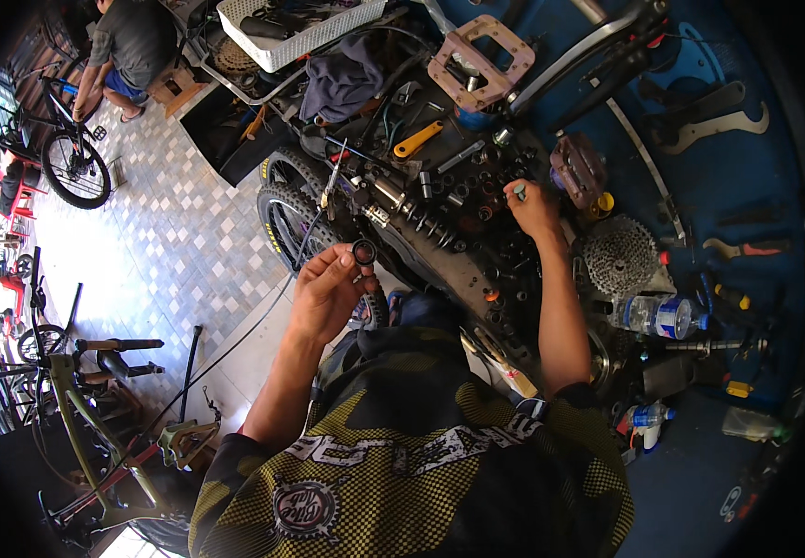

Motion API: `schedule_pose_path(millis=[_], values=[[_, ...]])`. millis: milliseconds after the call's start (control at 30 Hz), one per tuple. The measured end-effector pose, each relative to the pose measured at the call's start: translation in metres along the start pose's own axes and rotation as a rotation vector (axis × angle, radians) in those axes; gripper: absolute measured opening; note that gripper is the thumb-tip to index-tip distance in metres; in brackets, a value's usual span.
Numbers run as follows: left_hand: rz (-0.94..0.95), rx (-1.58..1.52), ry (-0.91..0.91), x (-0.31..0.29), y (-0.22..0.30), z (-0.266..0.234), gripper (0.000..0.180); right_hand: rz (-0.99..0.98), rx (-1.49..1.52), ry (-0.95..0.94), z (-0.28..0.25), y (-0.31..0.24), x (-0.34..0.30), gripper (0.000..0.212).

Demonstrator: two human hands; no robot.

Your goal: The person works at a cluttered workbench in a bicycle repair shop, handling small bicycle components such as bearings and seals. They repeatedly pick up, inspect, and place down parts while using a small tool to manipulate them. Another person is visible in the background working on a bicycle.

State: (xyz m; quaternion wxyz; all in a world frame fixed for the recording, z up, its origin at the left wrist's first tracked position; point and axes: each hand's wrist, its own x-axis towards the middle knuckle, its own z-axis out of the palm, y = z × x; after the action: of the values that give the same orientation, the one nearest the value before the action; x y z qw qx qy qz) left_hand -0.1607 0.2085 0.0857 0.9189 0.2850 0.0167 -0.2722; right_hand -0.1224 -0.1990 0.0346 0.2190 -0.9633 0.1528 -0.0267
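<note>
My left hand pinches a small black ring between thumb and fingers, held up left of the bench with its opening facing me. My right hand is over the cluttered bench, its fingers closed on a small grey-green cylindrical piece whose end shows at the fingertips. Beneath and around it lie several small dark rings and sockets, partly hidden by the hand. Between my hands rests a shock absorber with a coil spring. A brown pedal sits just right of my right hand.
A bicycle cassette and a plastic bottle lie on the right. Farther back are a large platform pedal, a yellow-handled tool and a white basket. A green bike frame stands at left; a person sits near a bicycle.
</note>
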Motion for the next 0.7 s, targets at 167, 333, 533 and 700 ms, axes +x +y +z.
schedule_pose_path(millis=[167,333,533,700], values=[[0.011,0.023,0.006,-0.006,0.003,-0.004,0.013,0.002,-0.079,-0.101,0.016,-0.004,0.004,0.015],[0.004,0.032,0.005,-0.007,0.003,-0.006,0.014,0.001,-0.147,-0.176,0.02,-0.011,0.014,0.018],[0.003,0.05,0.004,-0.008,0.003,-0.007,0.016,0.096,-0.22,-0.282,0.024,-0.018,0.022,0.025],[0.002,0.06,0.005,-0.008,0.002,-0.007,0.016,0.18,0.008,-0.237,0.013,-0.009,0.023,0.027]])
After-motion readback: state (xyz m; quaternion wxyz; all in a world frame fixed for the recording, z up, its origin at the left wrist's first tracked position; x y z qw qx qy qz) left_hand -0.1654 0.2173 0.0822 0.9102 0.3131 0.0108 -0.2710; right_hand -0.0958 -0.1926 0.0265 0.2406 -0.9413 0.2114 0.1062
